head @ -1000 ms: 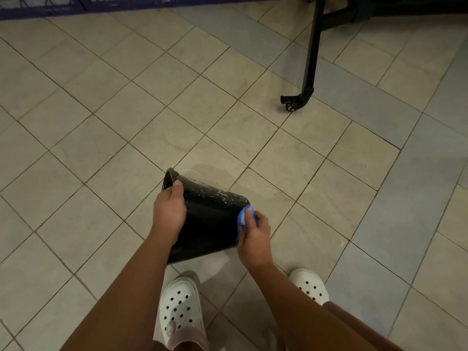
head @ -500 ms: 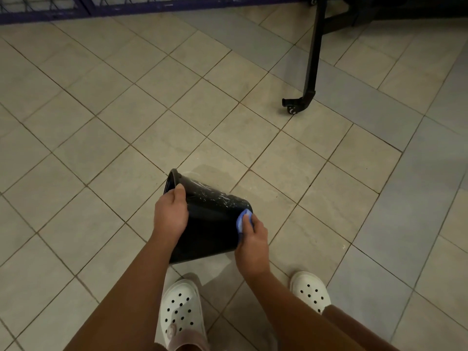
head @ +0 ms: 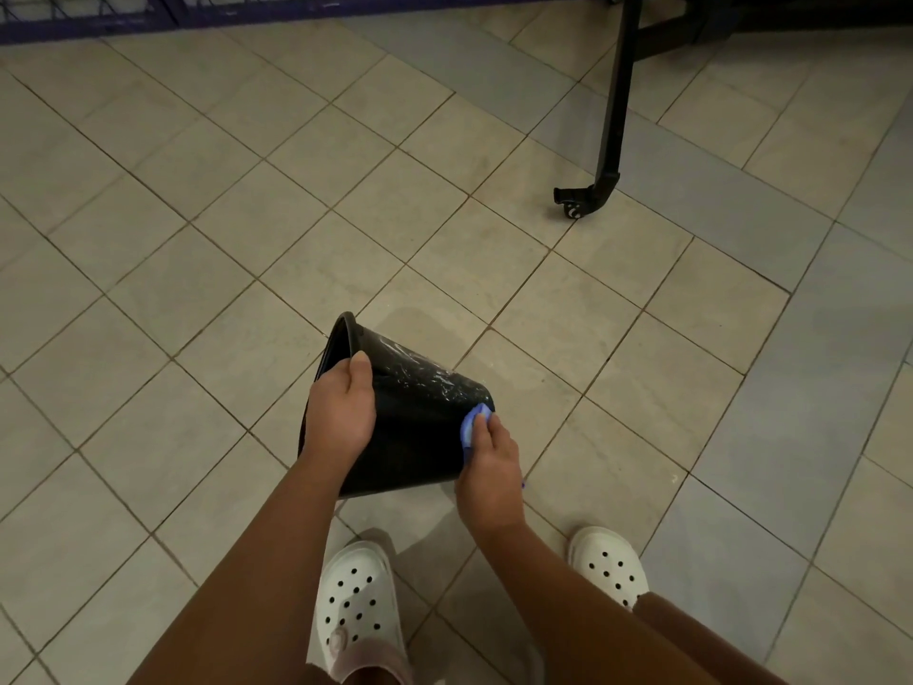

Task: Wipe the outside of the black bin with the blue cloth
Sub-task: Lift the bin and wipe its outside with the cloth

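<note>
The left hand (head: pixel 341 412) grips the tilted black bin (head: pixel 420 437) by its rim; the right hand (head: pixel 489 467) presses the blue cloth (head: pixel 472 425) against the bin's narrow base end.

We find no readable txt, labels, brand marks, nos. or signs anywhere. The round black plastic bin (head: pixel 415 427) has only pale smears on its side, no lettering we can make out.
</note>
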`<state>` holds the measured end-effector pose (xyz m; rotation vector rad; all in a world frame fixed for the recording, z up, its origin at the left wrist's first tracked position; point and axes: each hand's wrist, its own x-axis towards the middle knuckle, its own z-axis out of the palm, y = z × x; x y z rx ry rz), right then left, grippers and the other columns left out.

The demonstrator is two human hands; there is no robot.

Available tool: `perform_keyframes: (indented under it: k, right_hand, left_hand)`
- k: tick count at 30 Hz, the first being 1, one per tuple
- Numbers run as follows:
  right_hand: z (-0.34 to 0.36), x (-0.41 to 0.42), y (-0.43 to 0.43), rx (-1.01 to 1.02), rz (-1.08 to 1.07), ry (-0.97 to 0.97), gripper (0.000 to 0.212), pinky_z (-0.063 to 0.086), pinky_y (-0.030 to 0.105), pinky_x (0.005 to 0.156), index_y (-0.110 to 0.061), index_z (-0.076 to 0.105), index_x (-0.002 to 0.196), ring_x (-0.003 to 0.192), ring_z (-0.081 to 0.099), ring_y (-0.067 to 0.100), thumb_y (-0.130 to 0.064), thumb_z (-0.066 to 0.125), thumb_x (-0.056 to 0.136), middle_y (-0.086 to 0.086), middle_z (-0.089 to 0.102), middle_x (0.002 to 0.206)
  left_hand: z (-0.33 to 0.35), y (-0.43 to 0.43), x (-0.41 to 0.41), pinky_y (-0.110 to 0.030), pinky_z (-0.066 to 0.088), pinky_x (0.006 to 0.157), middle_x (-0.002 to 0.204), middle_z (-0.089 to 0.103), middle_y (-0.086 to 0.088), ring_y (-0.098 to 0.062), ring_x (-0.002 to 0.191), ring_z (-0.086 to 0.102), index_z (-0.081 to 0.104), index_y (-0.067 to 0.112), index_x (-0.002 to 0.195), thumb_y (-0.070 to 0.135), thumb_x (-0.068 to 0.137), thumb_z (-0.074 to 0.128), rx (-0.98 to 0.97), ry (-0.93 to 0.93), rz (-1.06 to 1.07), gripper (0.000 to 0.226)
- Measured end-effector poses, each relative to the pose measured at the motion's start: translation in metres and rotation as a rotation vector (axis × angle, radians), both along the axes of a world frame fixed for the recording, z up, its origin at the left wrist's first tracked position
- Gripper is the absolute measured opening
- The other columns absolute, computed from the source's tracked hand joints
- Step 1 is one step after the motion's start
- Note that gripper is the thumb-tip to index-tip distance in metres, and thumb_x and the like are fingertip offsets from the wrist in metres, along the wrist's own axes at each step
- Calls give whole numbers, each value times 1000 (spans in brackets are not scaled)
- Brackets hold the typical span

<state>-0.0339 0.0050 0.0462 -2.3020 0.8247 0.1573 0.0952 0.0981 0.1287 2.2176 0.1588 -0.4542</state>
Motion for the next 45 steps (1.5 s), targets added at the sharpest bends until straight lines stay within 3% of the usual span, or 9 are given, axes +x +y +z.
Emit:
perform_keyframes:
  k: [4, 8, 13, 20, 25, 30, 35, 39, 45]
  right_hand:
    - [3, 8, 8, -41, 69, -95, 72, 24, 35, 112, -8, 28, 144, 136, 30, 30, 1, 62, 82, 15, 32, 148]
    - [1, 16, -14, -19, 103, -34, 74, 16, 26, 113, -12, 21, 147, 138, 24, 24, 1, 57, 84, 11, 25, 151]
    - [4, 6, -5, 57, -66, 48, 70, 21, 30, 114, -10, 16, 148, 138, 23, 25, -2, 51, 88, 12, 22, 152]
    - [6, 16, 6, -33, 54, -86, 71, 14, 30, 113, -11, 22, 147, 140, 22, 26, -1, 56, 86, 11, 26, 152]
    - [-4, 12, -31, 153, -24, 71, 67, 26, 23, 108, -10, 25, 145, 134, 29, 24, 1, 53, 85, 9, 27, 149]
    - [-10, 6, -32, 184, -66, 73, 61, 27, 30, 109, -9, 29, 144, 134, 30, 28, -2, 53, 88, 10, 30, 148]
    - [-6, 9, -34, 149, -117, -72, 54, 35, 27, 106, -11, 39, 138, 121, 44, 24, -2, 55, 87, 11, 30, 144]
    - [-7, 10, -31, 131, -85, -80, 46, 36, 30, 108, -13, 46, 132, 127, 39, 27, -5, 56, 88, 12, 19, 147]
    - [3, 0, -7, 85, -89, -212, 46, 34, 33, 109, -10, 48, 133, 127, 42, 26, 0, 53, 89, 12, 44, 138]
  left_hand:
    - [-1, 2, 1, -24, 39, 64, 83, 62, -8, -11, 75, 55, 62, 3, 93, 35, 104, 33, 1, 8, -23, 45]
    - [-1, 4, 0, -20, 39, 64, 88, 64, -12, -9, 73, 54, 62, 1, 97, 34, 104, 33, 3, -4, -22, 45]
    - [2, 1, -1, -30, 38, 73, 83, 61, -7, -9, 74, 54, 62, 2, 95, 35, 104, 33, 4, -16, -49, 44]
    - [2, 4, -2, -40, 47, 81, 91, 66, -21, -28, 86, 62, 61, -2, 94, 35, 103, 34, -32, 19, -51, 47]
    - [7, 1, -5, -25, 43, 68, 90, 65, -22, -16, 74, 56, 61, -3, 91, 31, 103, 36, -42, 7, -93, 44]
    - [16, -4, 2, -44, 47, 90, 108, 63, -9, -28, 102, 59, 56, 20, 115, 33, 97, 40, -211, 292, 2, 27]
    - [23, -3, 9, -37, 43, 68, 97, 59, -13, -28, 87, 56, 50, 12, 120, 34, 92, 43, -245, 543, 282, 36]
    - [10, -5, 12, -36, 42, 73, 99, 60, -9, -24, 89, 57, 49, 10, 132, 37, 99, 37, -179, 410, 311, 44]
    - [3, -4, 11, -33, 43, 68, 81, 56, -5, -19, 77, 55, 57, 10, 99, 33, 102, 31, -110, 243, 273, 35]
